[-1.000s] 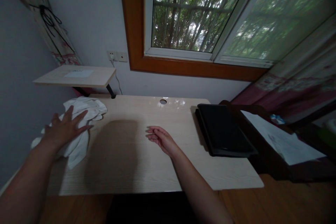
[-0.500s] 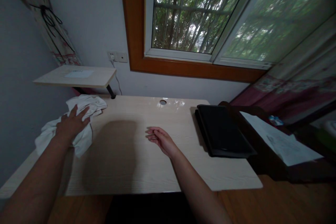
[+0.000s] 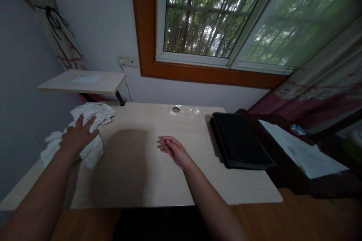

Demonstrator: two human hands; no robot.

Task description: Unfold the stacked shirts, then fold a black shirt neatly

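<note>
Left hand (image 3: 77,137) is lying spread wide on a rumpled white cloth (image 3: 97,115), which is sitting bunched up at the surface's (image 3: 172,184) left end, near the little raised shelf (image 3: 111,82). Right hand (image 3: 174,150) is just hanging out mid-surface, half-open, fingers loosely curled, holding nothing.

1. Left hand (image 3: 76,137): bare; broad back, tapering digits, rounded tips. Surface detail soft in the dim light.
2. Left forearm (image 3: 42,186): bare along its visible length; narrow at the wrist, much thicker toward the near left corner, where the view cuts it off.
3. Right hand (image 3: 175,151): bare; slim fingers, slender outline, narrow wrist.
4. Right forearm (image 3: 210,197): also bare as far as seen; smooth contour, widening gradually toward the near edge.
5. Black patch (image 3: 162,223), near centre: plain, matte; possibly worn clothing, too dark to tell.
</note>
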